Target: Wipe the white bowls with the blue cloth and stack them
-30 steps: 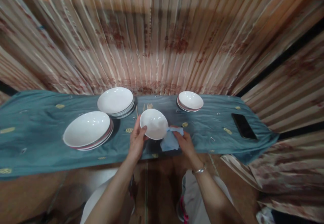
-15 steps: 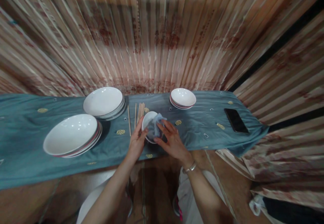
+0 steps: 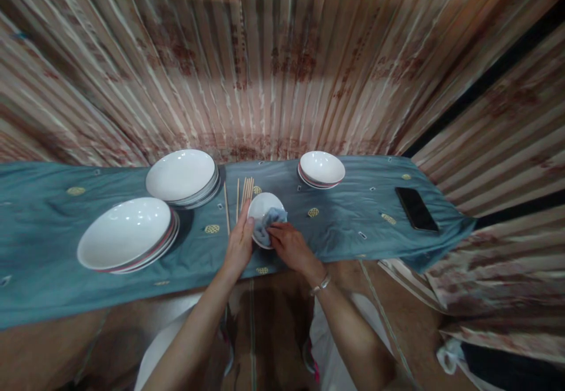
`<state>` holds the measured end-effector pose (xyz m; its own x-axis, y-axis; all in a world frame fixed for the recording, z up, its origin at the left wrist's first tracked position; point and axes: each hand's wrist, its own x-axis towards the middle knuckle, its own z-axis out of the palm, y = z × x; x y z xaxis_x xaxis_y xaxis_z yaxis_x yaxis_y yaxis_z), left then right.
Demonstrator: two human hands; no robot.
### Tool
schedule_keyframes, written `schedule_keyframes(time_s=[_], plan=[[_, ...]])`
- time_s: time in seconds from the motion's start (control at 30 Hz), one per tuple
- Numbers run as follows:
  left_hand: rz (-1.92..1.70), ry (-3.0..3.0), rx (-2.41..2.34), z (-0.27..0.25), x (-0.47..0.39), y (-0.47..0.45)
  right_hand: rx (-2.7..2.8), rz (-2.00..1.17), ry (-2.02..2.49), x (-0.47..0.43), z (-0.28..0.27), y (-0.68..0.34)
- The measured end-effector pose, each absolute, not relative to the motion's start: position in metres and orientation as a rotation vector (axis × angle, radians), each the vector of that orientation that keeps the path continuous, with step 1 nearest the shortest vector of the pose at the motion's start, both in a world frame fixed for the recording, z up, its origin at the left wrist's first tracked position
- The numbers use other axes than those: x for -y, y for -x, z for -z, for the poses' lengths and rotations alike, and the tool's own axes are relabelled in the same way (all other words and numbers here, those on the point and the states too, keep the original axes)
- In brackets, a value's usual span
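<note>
A small white bowl point(image 3: 261, 203) is held at the front of the table, its inside facing me. My left hand point(image 3: 241, 241) grips its left rim, the thumb lying over the edge. Bunched in the fingers of my right hand point(image 3: 290, 245) is a blue-grey cloth point(image 3: 270, 221), pressed against the bowl's inner wall. The cloth covers the lower right of the bowl's inside. Just behind my left hand, several wooden chopsticks point(image 3: 248, 187) lie on the tablecloth, partly hidden by the hand and bowl.
Two stacks of large white dishes, a nearer stack point(image 3: 128, 232) and a farther stack point(image 3: 182, 174), stand on the left. A stack of small bowls point(image 3: 322, 167) sits at the back right. A black phone point(image 3: 416, 208) lies near the right end of the blue-green tablecloth point(image 3: 344, 226). Pleated curtains point(image 3: 282, 73) hang behind.
My right hand has closed its spread fingers around the cloth and pushed it lower in the bowl. The bowl's inside now faces me more. My left hand keeps its hold.
</note>
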<state>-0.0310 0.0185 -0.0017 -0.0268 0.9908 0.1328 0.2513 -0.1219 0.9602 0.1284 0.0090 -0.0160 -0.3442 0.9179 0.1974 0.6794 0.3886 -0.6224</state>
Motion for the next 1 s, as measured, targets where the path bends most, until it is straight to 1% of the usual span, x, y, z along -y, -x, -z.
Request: schedule_keyframes(time_s=[0.17, 0.3, 0.37, 0.5, 0.67, 0.87, 1.0], plan=[[-1.201, -1.546, -1.381, 0.000, -0.022, 0.031, 1.878, -0.904, 1.170, -0.010, 0.017, -0.114], [-1.148, -1.566, -1.386, 0.000, -0.022, 0.032, 1.683, -0.965, 1.067, -0.011, 0.010, -0.100], [-1.130, -1.567, -1.378, -0.001, -0.022, 0.032, 1.656, -0.915, 1.036, -0.013, 0.007, -0.096], [-1.109, -1.571, -1.366, -0.002, -0.021, 0.031, 1.722, -0.718, 1.098, -0.016, 0.011, -0.095], [-1.101, -1.587, -1.381, -0.001, -0.019, 0.029, 1.858, -0.521, 1.264, -0.017, 0.019, -0.096], [-1.106, -1.610, -1.381, 0.000, -0.016, 0.029, 2.010, -0.216, 1.498, -0.022, 0.008, -0.103], [-1.112, -1.605, -1.369, 0.000, -0.014, 0.029, 2.065, -0.119, 1.671, -0.022, 0.005, -0.107]])
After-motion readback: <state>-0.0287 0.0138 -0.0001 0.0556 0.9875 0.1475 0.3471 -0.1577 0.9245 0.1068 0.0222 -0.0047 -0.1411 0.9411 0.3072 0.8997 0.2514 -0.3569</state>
